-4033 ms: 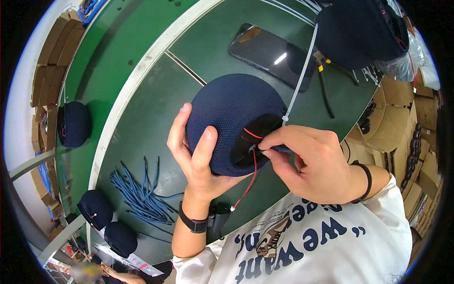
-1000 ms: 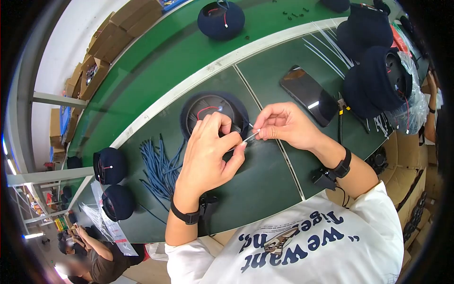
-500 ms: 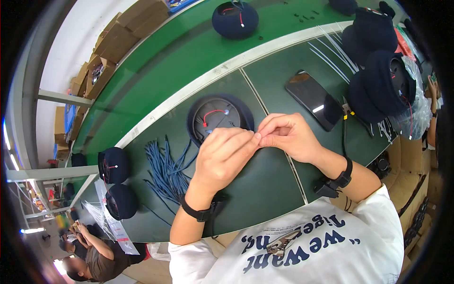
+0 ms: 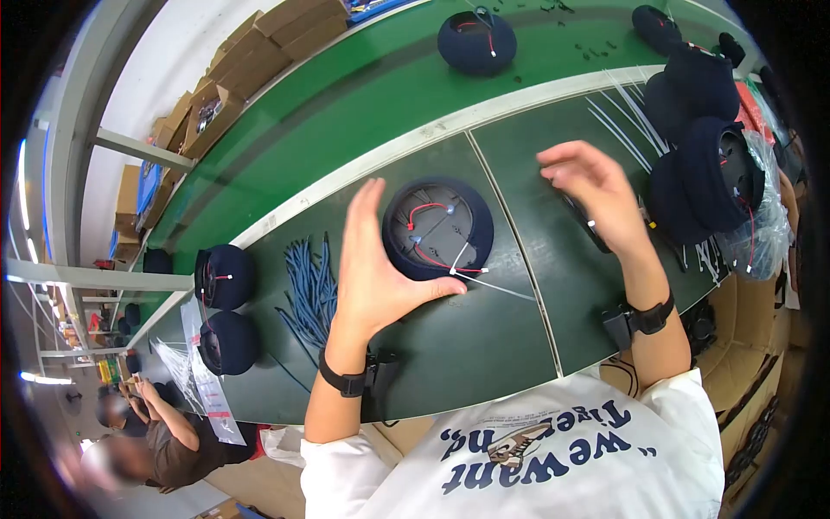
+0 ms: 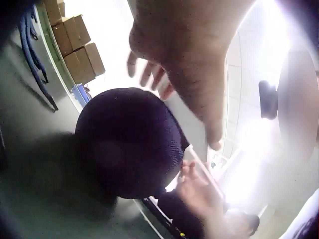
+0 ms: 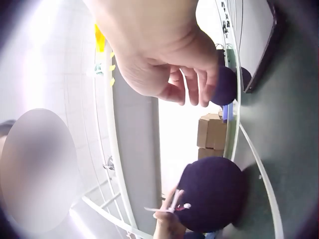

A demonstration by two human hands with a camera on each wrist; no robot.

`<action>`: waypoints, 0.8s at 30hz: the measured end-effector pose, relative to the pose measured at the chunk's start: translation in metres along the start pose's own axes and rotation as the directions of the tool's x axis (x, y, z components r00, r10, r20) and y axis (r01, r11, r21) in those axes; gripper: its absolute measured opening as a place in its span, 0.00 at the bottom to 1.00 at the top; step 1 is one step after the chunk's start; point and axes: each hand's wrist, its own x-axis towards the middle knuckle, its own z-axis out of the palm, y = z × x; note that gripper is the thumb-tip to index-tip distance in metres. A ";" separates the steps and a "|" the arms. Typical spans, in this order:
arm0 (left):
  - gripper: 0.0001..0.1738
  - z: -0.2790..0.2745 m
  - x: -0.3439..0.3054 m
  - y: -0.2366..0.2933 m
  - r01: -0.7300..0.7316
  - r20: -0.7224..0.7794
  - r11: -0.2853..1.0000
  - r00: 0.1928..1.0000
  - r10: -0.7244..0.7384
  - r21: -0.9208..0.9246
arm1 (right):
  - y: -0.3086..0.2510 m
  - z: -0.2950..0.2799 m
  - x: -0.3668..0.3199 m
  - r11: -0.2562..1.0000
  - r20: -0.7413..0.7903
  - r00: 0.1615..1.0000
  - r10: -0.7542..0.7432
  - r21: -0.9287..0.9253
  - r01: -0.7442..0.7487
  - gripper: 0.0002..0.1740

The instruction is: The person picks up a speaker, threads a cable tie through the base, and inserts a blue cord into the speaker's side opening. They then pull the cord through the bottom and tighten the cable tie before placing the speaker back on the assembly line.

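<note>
A round navy mesh-covered shell stands on the dark green table with its hollow black side up. Red wires with small connectors lie across the hollow. At its near rim a white zip tie forms a small loop, its tail reaching right over the table. My left hand is beside the shell, fingers straight and thumb spread out near the zip tie, holding nothing. Above the phone, which it partly hides, my right hand is raised with loosely bent fingers and nothing in them.
Blue cords lie left of the shell. Several white zip ties and more navy shells crowd the right side. A white rail borders the green strip behind, where another shell sits. A person works at left.
Four seconds ago my left hand held the shell while the right worked at its opening. Later both hands pinched a zip tie together; now they have let go and moved apart.
</note>
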 end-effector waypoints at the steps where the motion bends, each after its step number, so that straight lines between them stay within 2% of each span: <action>1: 0.78 0.004 -0.001 -0.004 0.018 0.053 0.997 0.998 -0.015 -0.072 | -0.001 0.012 0.003 0.989 0.069 0.997 -0.022 -0.143 0.032 0.26; 2: 0.80 0.010 0.000 -0.009 0.041 0.110 0.989 0.994 -0.026 -0.141 | -0.001 0.024 0.005 0.958 0.139 0.990 -0.033 -0.278 0.071 0.29; 3: 0.82 0.014 0.001 -0.014 0.067 0.169 0.976 0.985 -0.031 -0.208 | 0.000 0.035 0.005 0.953 0.249 0.968 -0.020 -0.288 0.094 0.43; 4: 0.82 0.018 0.001 -0.019 0.019 0.147 0.973 0.989 0.015 -0.229 | -0.002 0.046 0.006 0.934 0.301 0.953 -0.015 -0.337 0.121 0.57; 6: 0.81 0.027 0.005 -0.027 -0.087 0.094 0.957 0.989 0.117 -0.276 | 0.000 0.057 0.014 0.933 0.409 0.912 -0.017 -0.321 0.162 0.65; 9: 0.77 0.034 0.008 -0.033 -0.222 0.052 0.926 0.967 0.249 -0.307 | 0.009 0.071 0.014 0.933 0.360 0.926 -0.115 -0.282 0.226 0.71; 10: 0.76 0.036 0.008 -0.035 -0.257 0.045 0.911 0.957 0.286 -0.324 | 0.011 0.072 0.014 0.905 0.356 0.923 -0.149 -0.328 0.273 0.71; 12: 0.68 0.037 0.008 -0.035 -0.255 0.022 0.904 0.960 0.279 -0.342 | 0.016 0.074 0.013 0.836 0.352 0.912 -0.212 -0.419 0.356 0.71; 13: 0.65 0.037 0.008 -0.037 -0.274 0.025 0.907 0.954 0.297 -0.321 | 0.018 0.075 0.012 0.862 0.308 0.924 -0.225 -0.379 0.336 0.67; 15: 0.59 0.041 0.008 -0.041 -0.302 0.003 0.906 0.948 0.317 -0.298 | 0.018 0.073 0.013 0.789 0.340 0.906 -0.254 -0.468 0.397 0.62; 17: 0.59 0.042 0.009 -0.041 -0.299 0.002 0.895 0.948 0.318 -0.331 | 0.015 0.075 0.013 0.684 0.367 0.881 -0.299 -0.561 0.466 0.55; 18: 0.59 0.041 0.008 -0.041 -0.297 0.004 0.890 0.948 0.317 -0.346 | 0.014 0.075 0.014 0.666 0.385 0.872 -0.303 -0.570 0.482 0.55; 19: 0.66 0.044 0.006 -0.045 -0.292 0.012 0.882 0.948 0.319 -0.370 | 0.011 0.074 0.015 0.647 0.401 0.864 -0.306 -0.578 0.497 0.55; 20: 0.68 0.047 0.006 -0.046 -0.260 -0.016 0.847 0.958 0.285 -0.463 | 0.009 0.072 0.015 0.626 0.416 0.855 -0.309 -0.588 0.512 0.55; 22: 0.73 0.054 0.004 -0.047 -0.196 -0.065 0.746 0.977 0.202 -0.637 | 0.003 0.069 0.010 0.821 0.395 0.878 -0.269 -0.382 0.424 0.51; 23: 0.78 0.053 0.003 -0.050 -0.178 -0.029 0.749 0.978 0.207 -0.638 | 0.004 0.067 0.009 0.895 0.391 0.888 -0.244 -0.263 0.361 0.49; 24: 0.78 0.053 0.002 -0.053 -0.175 -0.015 0.740 0.976 0.218 -0.650 | 0.011 0.064 0.008 0.916 0.373 0.894 -0.247 -0.210 0.341 0.47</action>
